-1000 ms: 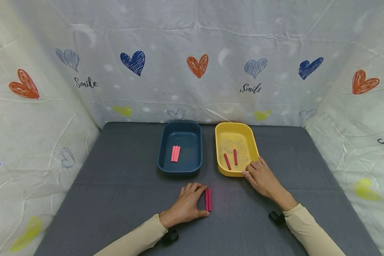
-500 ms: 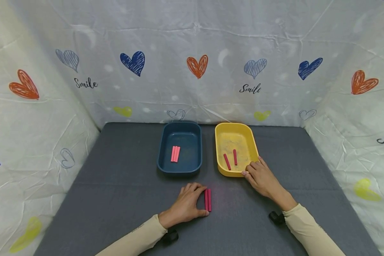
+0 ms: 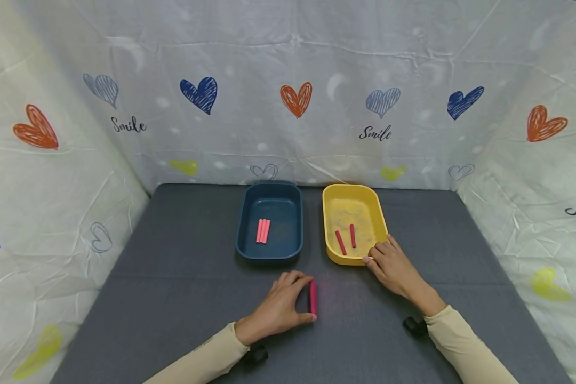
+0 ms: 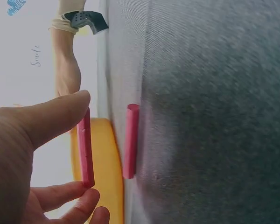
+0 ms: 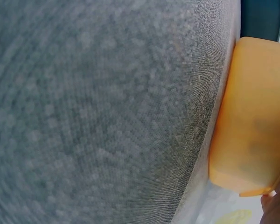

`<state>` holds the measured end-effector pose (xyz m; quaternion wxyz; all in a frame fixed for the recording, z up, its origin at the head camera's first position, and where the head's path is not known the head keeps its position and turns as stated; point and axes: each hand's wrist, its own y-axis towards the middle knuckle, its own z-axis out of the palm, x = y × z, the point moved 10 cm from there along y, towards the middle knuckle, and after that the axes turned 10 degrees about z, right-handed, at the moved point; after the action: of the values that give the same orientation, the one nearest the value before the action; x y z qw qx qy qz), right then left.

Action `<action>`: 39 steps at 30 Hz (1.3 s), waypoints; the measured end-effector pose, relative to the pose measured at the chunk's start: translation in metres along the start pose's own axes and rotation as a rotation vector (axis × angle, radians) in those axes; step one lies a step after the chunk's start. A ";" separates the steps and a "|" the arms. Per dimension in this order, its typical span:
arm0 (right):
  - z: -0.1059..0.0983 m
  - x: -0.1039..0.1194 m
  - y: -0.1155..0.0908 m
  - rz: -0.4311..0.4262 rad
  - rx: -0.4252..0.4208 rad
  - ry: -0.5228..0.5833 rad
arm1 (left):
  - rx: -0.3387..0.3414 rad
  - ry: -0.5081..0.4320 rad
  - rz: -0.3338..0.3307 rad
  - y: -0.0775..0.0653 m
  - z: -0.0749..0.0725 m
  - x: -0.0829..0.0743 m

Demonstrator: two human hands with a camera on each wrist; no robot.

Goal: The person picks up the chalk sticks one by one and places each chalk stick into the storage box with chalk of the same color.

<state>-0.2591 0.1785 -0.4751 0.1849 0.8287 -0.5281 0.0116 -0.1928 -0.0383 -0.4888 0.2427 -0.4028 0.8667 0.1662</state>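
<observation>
Raised off the desk (image 3: 173,240) since earlier, one crimson stick (image 4: 85,154) is pinched lengthwise by the left hand (image 3: 277,308), near a second crimson stick (image 4: 131,140) lying there; the right hand (image 3: 397,269) grips the yellow tray's (image 3: 352,205) near corner.

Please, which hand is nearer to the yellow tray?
The right hand: it touches the yellow tray at the near right corner. The left hand is apart from the tray, closer to the person and to the left, pinching a red stick.
</observation>
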 end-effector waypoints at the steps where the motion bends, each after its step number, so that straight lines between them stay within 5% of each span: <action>1: 0.000 0.000 0.000 0.000 0.000 0.000 | -0.004 -0.001 0.003 0.000 -0.001 -0.002; 15: -0.003 0.003 0.000 -0.007 -0.006 0.005 | -0.009 -0.022 0.050 0.011 -0.021 -0.037; 25: 0.000 0.001 -0.001 0.003 0.003 0.000 | -0.080 -0.006 0.124 0.032 -0.054 -0.063; 39: 0.002 0.000 0.000 0.013 0.007 -0.007 | -0.166 -0.019 0.160 0.058 -0.087 -0.077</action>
<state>-0.2592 0.1784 -0.4768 0.1799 0.8260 -0.5341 0.0119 -0.2201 0.0028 -0.3687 0.2025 -0.3492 0.8772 0.2599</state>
